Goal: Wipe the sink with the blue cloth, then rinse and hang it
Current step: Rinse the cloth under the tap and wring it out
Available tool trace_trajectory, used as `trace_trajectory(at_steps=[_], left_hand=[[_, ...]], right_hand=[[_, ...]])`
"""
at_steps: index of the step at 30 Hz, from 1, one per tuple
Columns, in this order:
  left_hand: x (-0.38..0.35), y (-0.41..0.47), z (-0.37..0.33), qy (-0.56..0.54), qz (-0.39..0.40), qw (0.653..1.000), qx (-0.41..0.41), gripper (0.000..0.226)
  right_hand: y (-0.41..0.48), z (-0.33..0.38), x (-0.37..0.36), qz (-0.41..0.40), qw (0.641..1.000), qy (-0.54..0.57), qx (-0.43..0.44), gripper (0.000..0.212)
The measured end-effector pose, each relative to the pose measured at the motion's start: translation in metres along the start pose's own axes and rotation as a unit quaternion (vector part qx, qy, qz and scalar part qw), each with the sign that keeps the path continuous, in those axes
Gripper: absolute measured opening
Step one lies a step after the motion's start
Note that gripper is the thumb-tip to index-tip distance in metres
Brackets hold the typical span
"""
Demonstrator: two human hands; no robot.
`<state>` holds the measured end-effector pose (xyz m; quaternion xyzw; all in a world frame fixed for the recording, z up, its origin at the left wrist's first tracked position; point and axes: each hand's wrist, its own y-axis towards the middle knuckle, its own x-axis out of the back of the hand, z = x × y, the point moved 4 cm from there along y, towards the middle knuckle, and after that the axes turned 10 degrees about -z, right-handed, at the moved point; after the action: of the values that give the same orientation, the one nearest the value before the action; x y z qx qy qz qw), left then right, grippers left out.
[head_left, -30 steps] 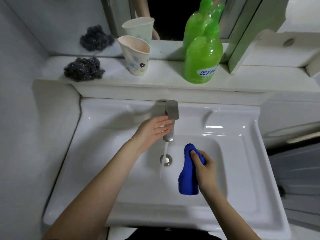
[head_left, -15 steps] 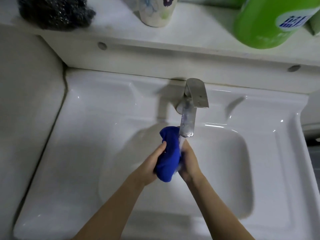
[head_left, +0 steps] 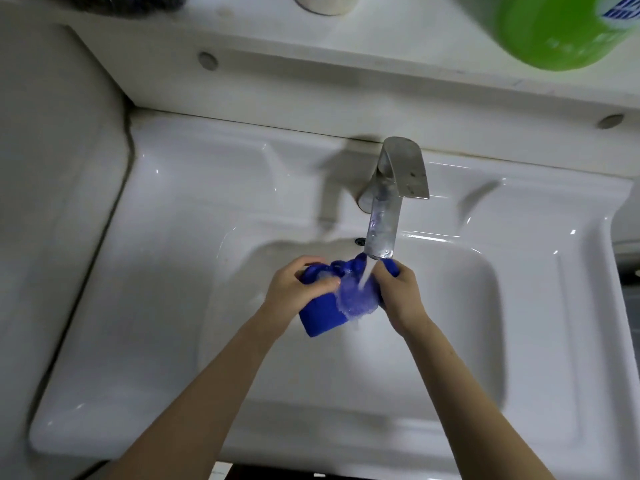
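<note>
Cloth under the tap

Centre frame, over the white ceramic sink (head_left: 173, 306): bunched blue cloth (head_left: 322, 315) held under water running from the chrome faucet (head_left: 388, 209). Left hand (head_left: 294, 289) curled round the cloth's left end. Right hand (head_left: 401, 292) gripping its right end, just below the spout. Stream strikes the cloth between both hands. Green plastic bottle (head_left: 554, 32) on the white shelf (head_left: 398, 39), upper right.

I see a cloth (head_left: 320, 317) of plain deep blue just below the tap (head_left: 398, 181), paler where the water strikes it. The tap is dull silver-grey with dark specks. The sink (head_left: 173, 271) around the tap is glossy white. Behind the tap the shelf (head_left: 398, 36) is white too. Up right of the tap a bottle (head_left: 554, 29) is bright green, its label (head_left: 623, 6) white with blue marks. Up left of the tap a scourer (head_left: 131, 0) is near black.
</note>
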<state>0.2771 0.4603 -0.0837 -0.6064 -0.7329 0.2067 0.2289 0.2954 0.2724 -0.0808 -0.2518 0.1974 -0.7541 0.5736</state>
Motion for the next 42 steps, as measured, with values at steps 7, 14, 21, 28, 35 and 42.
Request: trace_trajectory(at_steps=[7, 14, 21, 28, 35, 42], left_hand=[[-0.014, -0.013, 0.024, -0.280, 0.077, 0.925, 0.246, 0.034], [-0.009, 0.002, 0.031, -0.134, -0.036, 0.979, 0.147, 0.049], [-0.021, 0.015, 0.022, -0.125, 0.045, 0.986, 0.103, 0.046], [-0.022, 0.029, 0.018, -0.009, -0.040, 0.997, 0.071, 0.014], [-0.053, 0.020, 0.029, -0.189, -0.090, 0.957, 0.200, 0.024], [-0.050, 0.026, 0.037, -0.189, -0.018, 0.944, 0.268, 0.048]], right_hand=[[-0.009, -0.013, -0.025, -0.019, 0.986, 0.153, -0.069, 0.016], [-0.004, -0.027, -0.014, 0.033, 0.994, -0.080, 0.061, 0.022], [-0.002, -0.038, -0.020, 0.166, 0.981, -0.084, -0.045, 0.040], [0.000, -0.027, -0.004, 0.014, 0.997, 0.060, -0.056, 0.024], [-0.020, 0.004, -0.060, -0.097, 0.938, -0.271, 0.194, 0.030], [-0.049, -0.009, -0.053, -0.050, 0.955, -0.230, 0.180, 0.037]])
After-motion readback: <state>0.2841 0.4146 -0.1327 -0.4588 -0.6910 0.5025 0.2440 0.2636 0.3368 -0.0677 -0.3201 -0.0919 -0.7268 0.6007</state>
